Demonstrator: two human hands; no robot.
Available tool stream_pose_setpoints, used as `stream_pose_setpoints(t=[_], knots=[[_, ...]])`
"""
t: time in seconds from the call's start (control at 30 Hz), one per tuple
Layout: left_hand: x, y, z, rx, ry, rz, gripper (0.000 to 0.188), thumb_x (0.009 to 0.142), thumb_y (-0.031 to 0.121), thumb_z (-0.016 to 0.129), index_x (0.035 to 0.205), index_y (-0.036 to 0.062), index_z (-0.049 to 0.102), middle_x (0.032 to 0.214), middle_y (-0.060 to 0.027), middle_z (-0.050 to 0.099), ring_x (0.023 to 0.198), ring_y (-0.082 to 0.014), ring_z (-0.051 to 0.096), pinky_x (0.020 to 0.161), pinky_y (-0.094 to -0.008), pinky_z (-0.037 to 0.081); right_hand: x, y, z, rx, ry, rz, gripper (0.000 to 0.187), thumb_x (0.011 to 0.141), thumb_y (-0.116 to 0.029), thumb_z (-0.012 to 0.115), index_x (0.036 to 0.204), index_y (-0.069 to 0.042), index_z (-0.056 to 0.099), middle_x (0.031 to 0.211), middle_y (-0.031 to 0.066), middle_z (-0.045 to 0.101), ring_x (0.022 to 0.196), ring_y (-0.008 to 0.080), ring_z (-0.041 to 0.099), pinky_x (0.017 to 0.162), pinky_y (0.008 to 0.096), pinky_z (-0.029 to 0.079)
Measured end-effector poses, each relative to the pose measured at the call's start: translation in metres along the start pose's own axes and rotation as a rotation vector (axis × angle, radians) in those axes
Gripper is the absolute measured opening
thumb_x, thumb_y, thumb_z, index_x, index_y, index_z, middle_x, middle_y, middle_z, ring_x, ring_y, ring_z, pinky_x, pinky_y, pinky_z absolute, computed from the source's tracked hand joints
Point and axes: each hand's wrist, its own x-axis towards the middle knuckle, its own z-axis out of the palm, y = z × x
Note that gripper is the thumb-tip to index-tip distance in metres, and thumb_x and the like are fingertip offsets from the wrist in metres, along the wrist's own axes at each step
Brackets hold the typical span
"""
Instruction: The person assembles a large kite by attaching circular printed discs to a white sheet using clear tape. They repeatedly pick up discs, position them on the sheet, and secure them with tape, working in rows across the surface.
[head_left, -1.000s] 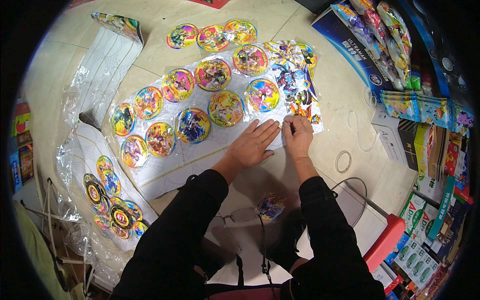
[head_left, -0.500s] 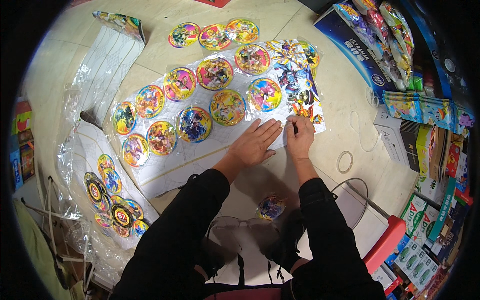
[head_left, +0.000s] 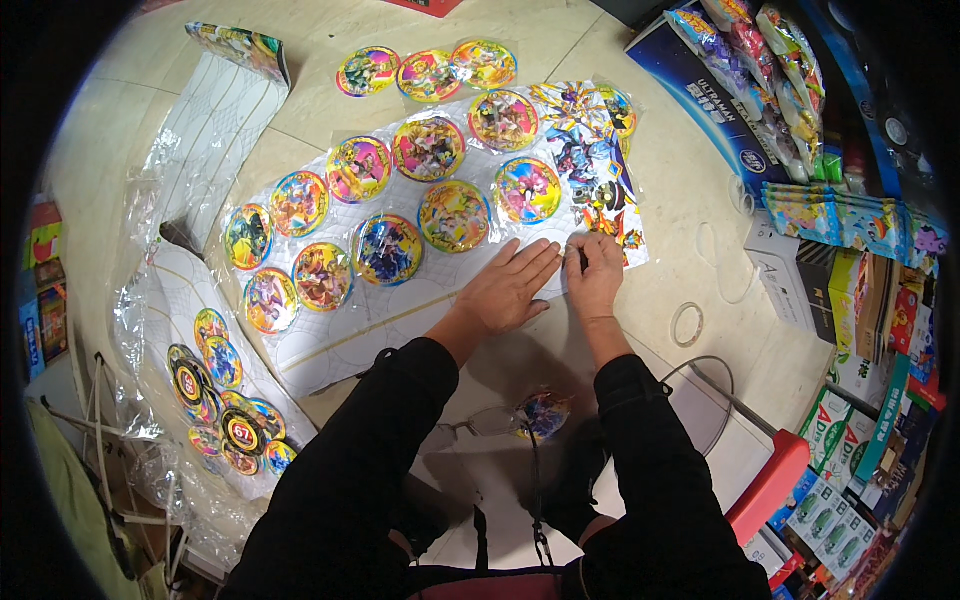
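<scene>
My left hand [head_left: 508, 287] lies flat with its fingers stretched over the lower right part of a white display sheet [head_left: 330, 358]. Close beside it, my right hand [head_left: 595, 277] is closed in a pinch at the sheet's lower edge; what the fingertips hold is too small to make out. Round colourful picture discs [head_left: 428, 149] in clear plastic sit on the sheet in two rows. Printed cartoon figures [head_left: 590, 160] fill its right end. Below my hands, another colourful round disc [head_left: 545, 412] lies on the floor, partly behind hanging eyeglasses [head_left: 490, 422].
Several loose discs [head_left: 427, 75] lie beyond the sheet. At left, crumpled clear plastic [head_left: 135, 390] surrounds a second strip with overlapping discs [head_left: 222, 362]. Boxes [head_left: 790, 265] and hanging packets [head_left: 790, 80] line the right side. A red chair-like edge [head_left: 770, 485] stands near my right arm.
My right hand has shifted slightly left along the sheet's edge, still pinched. My left hand stays flat in place. The hanging eyeglasses have swung to the right.
</scene>
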Motion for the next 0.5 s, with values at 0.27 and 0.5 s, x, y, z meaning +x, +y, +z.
stream_pose_setpoints(t=[0.27,0.5], knots=[[-0.0005,0.0004,-0.0026,-0.003,-0.012,0.0,0.07,0.095,0.038,0.058,0.15,0.0032,0.035,0.158,-0.0116,0.034,0.148,-0.0256,0.026,0.12,-0.0483,0.02,-0.0072,0.0029,0.0,0.127,0.027,0.059,0.008,0.083,-0.007,0.067,0.091,-0.007,0.065,0.099,0.0112,0.063,0.099,0.0326,0.059,0.087,0.0412,0.048],[0.0001,0.0007,-0.0018,-0.003,-0.021,-0.002,0.069,0.095,0.038,0.057,0.151,0.0033,0.035,0.158,-0.0112,0.033,0.149,-0.0253,0.025,0.121,-0.048,0.02,-0.0056,0.0028,0.0044,0.104,0.041,0.097,0.01,0.085,-0.007,0.066,0.095,-0.008,0.068,0.1,0.0102,0.064,0.099,0.0315,0.06,0.088,0.041,0.048]])
